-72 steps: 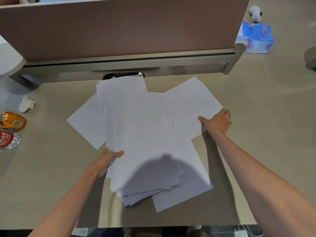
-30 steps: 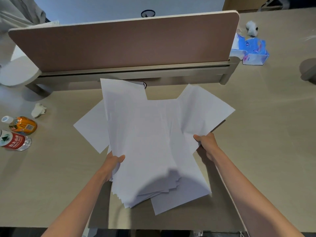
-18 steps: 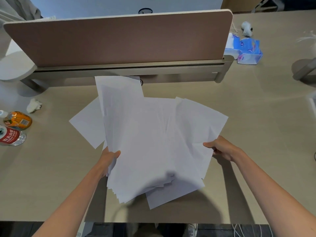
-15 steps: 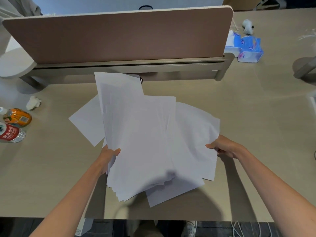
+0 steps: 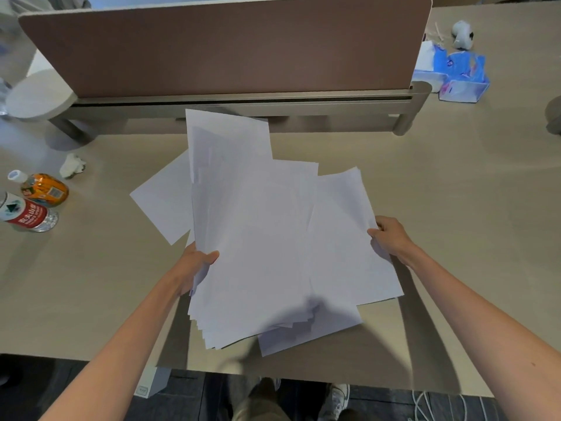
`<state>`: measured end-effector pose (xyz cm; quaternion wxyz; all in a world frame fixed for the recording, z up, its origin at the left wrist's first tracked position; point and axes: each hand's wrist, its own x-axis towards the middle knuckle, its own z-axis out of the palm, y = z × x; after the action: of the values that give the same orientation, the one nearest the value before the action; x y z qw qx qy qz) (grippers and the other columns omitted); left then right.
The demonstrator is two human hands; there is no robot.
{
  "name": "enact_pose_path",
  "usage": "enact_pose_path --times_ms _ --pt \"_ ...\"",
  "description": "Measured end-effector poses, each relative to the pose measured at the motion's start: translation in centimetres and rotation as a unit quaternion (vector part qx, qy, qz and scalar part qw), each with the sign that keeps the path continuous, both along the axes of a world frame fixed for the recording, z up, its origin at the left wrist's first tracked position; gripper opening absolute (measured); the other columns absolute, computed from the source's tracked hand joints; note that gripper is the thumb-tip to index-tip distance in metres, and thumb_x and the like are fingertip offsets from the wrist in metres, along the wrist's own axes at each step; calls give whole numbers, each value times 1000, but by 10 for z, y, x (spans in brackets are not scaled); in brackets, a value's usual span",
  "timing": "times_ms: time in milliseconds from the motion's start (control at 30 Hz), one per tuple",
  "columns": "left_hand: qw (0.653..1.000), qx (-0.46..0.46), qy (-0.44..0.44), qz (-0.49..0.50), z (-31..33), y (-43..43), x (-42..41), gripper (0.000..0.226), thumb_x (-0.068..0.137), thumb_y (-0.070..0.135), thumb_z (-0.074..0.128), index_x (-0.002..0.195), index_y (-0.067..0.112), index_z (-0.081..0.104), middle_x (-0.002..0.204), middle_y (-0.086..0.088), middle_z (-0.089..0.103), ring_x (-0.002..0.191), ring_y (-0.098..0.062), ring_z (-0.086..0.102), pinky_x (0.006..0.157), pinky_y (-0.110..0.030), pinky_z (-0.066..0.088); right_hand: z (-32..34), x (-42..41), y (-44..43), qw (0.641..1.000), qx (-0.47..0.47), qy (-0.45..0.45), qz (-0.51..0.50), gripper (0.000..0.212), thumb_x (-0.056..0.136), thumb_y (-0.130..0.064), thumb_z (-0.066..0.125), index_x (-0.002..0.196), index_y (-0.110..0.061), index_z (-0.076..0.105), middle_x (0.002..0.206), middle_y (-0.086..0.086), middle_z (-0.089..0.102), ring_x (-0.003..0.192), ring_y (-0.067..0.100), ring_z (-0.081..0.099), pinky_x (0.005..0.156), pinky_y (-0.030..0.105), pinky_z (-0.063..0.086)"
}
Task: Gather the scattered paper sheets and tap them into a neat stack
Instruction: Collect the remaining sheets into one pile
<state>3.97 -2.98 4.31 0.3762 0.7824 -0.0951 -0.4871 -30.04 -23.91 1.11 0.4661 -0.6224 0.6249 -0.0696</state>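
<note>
Gripping the left edge of the paper sheets [image 5: 267,244], your left hand [image 5: 194,265] lays its thumb on top. Your right hand [image 5: 391,238] pinches their right edge, both arms outstretched over the desk [image 5: 455,192].

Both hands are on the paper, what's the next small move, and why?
Probably slide the right hand leftward, drawing its sheets onto the pile the left hand grips. They jut out to the right, and a stray sheet on the left lies outside both grips, so tapping seems premature.
</note>
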Motion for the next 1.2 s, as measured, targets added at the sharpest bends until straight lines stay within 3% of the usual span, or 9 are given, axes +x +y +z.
enact_pose_path --times_ms 100,400,500,633,700,800,867,967,1200 --pt "1000 10 29 -3 -2 1 -2 49 98 -5 45 145 0 33 142 -18 46 130 -33 44 110 -45 30 -1 11 6 1000 -5 -18 6 30 89 2 50 63 -11 44 61 3 44 61 19 41 58 29 29" --pt "1000 9 11 14 -10 0 -4 42 91 0 60 132 2 47 126 -20 60 113 -36 59 98 -46 48 4 24 6 962 128 -186 -151 8 87 -6 67 81 -6 61 85 7 63 71 18 58 53 18 46" --pt "999 7 45 14 -13 -4 -8 30 96 -2 53 120 13 45 109 -3 60 108 -25 49 93 -38 38 -2 27 8 966 149 -177 -114 25 89 10 56 114 8 61 114 9 62 94 22 60 67 20 49" --pt "999 -26 34 -17 -15 -10 -8 33 95 -3 53 120 17 46 106 1 62 101 -22 55 91 -35 36 -10 18 0 977 148 -142 -55 31 91 6 57 122 5 60 122 11 62 100 24 61 89 32 47" --pt "999 -32 31 -24 -15 -17 -8 32 96 -2 52 121 17 46 103 3 61 106 -22 52 91 -32 34 -8 13 -5 978 168 -119 -19 20 90 4 59 108 0 66 113 13 68 87 21 66 79 26 51" --pt "998 -49 36 -35 -14 -28 -16 32 97 -2 51 123 15 45 100 6 59 106 -21 50 91 -30 34 -2 9 -4 973 195 -119 5 17 93 2 56 81 -9 60 58 -6 67 44 -1 57 42 9 40" --pt "996 -54 49 -44 -15 -34 -23 33 97 -1 51 125 16 45 103 4 59 106 -20 49 91 -31 34 -3 11 -2 968 211 -133 8 8 95 -9 58 94 -3 63 63 -9 70 55 0 64 56 13 51" --pt "996 -46 60 -43 -21 -40 -31 41 96 0 53 134 13 44 118 -1 56 116 -22 47 95 -34 35 -4 17 3 957 238 -164 -1 43 91 -29 65 126 -5 59 116 3 69 105 20 67 101 39 48" --pt "996 -58 64 -23 -19 -27 -30 50 91 13 64 137 10 44 134 -5 55 123 -22 50 109 -41 34 -10 25 16 944 284 -167 33 41 78 6 65 118 -6 64 111 8 72 101 29 69 94 44 52"
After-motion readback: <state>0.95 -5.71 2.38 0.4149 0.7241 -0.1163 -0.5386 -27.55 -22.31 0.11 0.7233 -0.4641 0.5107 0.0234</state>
